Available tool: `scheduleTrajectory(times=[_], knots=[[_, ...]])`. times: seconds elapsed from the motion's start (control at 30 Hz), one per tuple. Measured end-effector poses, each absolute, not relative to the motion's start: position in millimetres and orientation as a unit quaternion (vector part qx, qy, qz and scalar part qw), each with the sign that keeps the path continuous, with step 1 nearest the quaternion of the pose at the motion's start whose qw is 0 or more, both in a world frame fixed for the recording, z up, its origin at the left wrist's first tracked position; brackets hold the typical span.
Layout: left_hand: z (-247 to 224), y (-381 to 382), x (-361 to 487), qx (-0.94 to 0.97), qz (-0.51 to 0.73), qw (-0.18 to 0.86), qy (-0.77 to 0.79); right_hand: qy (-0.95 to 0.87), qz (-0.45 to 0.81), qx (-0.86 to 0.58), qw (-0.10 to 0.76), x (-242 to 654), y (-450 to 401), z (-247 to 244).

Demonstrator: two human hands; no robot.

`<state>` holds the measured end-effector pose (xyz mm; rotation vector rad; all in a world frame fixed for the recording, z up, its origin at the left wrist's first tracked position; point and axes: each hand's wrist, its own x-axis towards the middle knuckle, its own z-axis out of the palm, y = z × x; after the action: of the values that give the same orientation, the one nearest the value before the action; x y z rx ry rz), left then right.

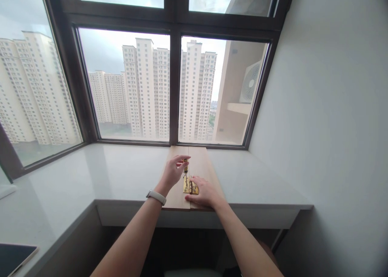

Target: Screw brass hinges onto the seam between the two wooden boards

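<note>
My left hand (174,172) is closed round the black and yellow handle of a small screwdriver (186,165), held upright with its shaft pointing down. The screwdriver's tip is at the left leaf of a brass-coloured hinge (187,185); whether it sits in a screw is too small to tell. The hinge lies opened flat across the seam between two pale wooden boards (203,163). From the right, my right hand (206,193) holds the hinge, thumb at its near edge and fingers at its far edge. Part of the right leaf is hidden under that hand.
The boards lie on a white windowsill counter (127,172), reaching from the window frame (174,87) to the front edge. A dark flat device (16,256) rests at the lower left. A white wall (327,107) rises on the right.
</note>
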<state>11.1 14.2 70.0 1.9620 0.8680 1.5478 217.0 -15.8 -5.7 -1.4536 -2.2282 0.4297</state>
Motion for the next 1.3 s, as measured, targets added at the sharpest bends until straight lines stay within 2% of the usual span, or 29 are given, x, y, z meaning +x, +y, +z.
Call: scheduleTrajectory(times=[0.33,0.6,0.93,1.3], knots=[[74.1,10.7,16.2,0.724,0.535,0.334,0.277,-0.803,0.159,-0.531,0.217,216.8,-16.6,-5.7],[73.5,8.9,19.6,0.721,0.566,0.246,0.314,-0.806,0.160,-0.528,0.216,217.0,-15.3,-6.0],[71.0,13.7,17.6,0.738,0.523,0.333,0.265,-0.806,0.158,-0.527,0.216,216.8,-14.9,-6.4],[67.0,13.4,17.9,0.710,0.561,0.324,0.278,-0.806,0.158,-0.527,0.216,217.2,-14.8,-6.6]])
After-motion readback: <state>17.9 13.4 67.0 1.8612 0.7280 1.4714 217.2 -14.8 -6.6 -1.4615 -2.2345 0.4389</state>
